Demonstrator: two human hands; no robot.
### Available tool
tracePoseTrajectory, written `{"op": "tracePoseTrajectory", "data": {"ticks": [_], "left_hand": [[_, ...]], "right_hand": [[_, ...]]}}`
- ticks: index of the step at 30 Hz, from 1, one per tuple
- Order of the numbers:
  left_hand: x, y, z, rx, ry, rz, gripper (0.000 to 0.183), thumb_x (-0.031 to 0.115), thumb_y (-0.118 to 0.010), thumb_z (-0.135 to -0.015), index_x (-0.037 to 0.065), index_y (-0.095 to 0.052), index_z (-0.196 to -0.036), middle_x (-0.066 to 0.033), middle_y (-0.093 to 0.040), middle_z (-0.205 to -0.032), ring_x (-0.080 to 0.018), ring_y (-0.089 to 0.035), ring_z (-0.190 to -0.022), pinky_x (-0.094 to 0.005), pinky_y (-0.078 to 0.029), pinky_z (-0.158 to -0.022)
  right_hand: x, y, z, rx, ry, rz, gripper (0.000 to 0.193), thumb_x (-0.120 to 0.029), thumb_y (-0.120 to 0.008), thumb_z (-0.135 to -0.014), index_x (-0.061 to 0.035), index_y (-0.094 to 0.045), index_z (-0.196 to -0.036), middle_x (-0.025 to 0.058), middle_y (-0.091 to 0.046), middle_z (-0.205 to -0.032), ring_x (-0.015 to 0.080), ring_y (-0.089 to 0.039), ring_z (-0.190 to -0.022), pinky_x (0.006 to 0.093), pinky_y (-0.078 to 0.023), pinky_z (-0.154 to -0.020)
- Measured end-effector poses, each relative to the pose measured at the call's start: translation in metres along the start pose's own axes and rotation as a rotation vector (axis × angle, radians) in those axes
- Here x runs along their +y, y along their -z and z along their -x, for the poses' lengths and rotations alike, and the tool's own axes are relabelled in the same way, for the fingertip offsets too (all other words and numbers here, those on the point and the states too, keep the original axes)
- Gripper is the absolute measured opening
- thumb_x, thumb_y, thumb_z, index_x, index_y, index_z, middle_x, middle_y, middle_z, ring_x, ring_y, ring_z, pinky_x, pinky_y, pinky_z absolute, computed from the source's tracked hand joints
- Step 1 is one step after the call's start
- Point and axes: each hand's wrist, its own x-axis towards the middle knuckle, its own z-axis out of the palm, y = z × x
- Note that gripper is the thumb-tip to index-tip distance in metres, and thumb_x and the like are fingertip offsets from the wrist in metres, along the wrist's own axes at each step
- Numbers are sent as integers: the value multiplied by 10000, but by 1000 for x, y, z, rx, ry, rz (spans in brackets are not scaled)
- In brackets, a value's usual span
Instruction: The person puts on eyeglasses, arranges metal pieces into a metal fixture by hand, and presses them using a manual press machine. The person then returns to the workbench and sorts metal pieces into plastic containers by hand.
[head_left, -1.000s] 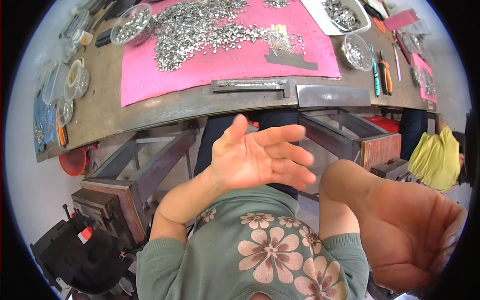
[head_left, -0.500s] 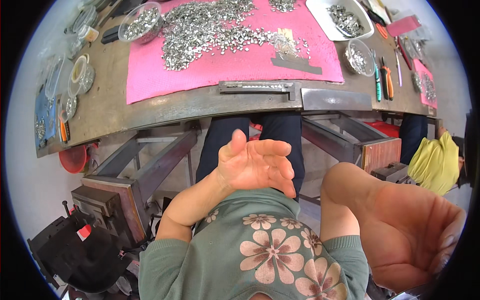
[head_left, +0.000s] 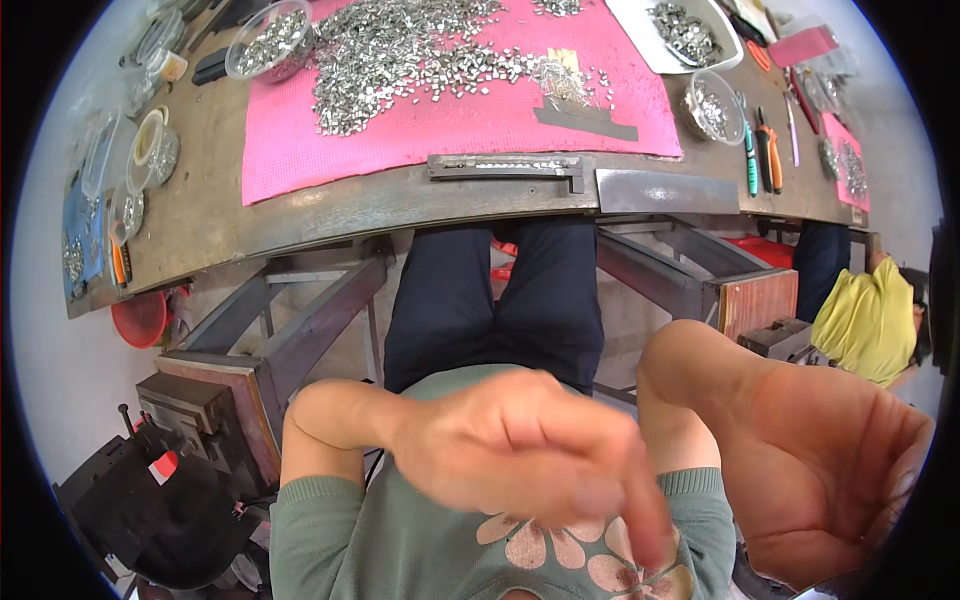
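My blurred, empty left hand (head_left: 520,455) is held over my green flowered shirt (head_left: 400,545), fingers pointing right. My right hand (head_left: 820,460) is cupped, palm up, holding nothing. Well apart from both, a heap of small silvery metal pieces (head_left: 420,50) lies on the pink mat (head_left: 450,125) on the worn wooden workbench (head_left: 210,200)

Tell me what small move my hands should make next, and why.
Probably reach forward to the workbench. Both the left hand and right hand are empty, open and raised near your chest, while the pile of small metal pieces lies untouched on the pink mat.
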Motion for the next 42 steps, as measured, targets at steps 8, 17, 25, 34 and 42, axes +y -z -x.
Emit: {"op": "tracePoseTrajectory", "data": {"ticks": [8, 17, 25, 34, 42], "left_hand": [[-3, -28, -36, -790, -40, 299, 509, 404, -586, -1009, -68, -471, -1162, -324, -451, -1423, -244, -598, -1134, -328, -542, -782], [-9, -40, -15, -157, -239, 392, 515, 423, -566, -1014, -65, -574, -1176, -324, -539, -1366, -406, -526, -1261, -539, -395, -1035], [-2, -27, -22, -314, -115, 516, 453, 383, -521, -1033, -38, -517, -1199, -355, -533, -1334, -504, -453, -1345, -607, -279, -1109], [-5, -43, -15, -140, -62, 616, 400, 222, -547, -1037, -67, -400, -1272, -337, -603, -1139, -489, -511, -1289, -574, -336, -1084], [42, -45, -9, 25, 144, 577, 365, 243, -604, -1004, -54, -535, -1204, -225, -617, -1125, -307, -571, -1147, -448, -424, -1002]], "right_hand": [[-10, 9, -4, -22, -9, 27, 67, -176, -611, -956, -143, -632, -1010, -32, -572, -862, 114, -524, -812, 242, -421, -755], [-8, -2, -9, -65, -2, 81, 68, -175, -611, -954, -144, -641, -1007, -32, -577, -862, 113, -527, -815, 242, -419, -755], [-27, 5, -10, -63, 14, 105, 71, -175, -611, -952, -144, -649, -1003, -31, -582, -862, 113, -530, -817, 242, -418, -754], [-27, 11, -11, -40, 18, 111, 75, -174, -610, -949, -145, -658, -999, -30, -587, -862, 113, -533, -820, 243, -417, -754], [-17, 6, -12, -19, 10, 118, 79, -173, -610, -947, -145, -665, -996, -29, -592, -862, 113, -535, -823, 243, -415, -753]]}}
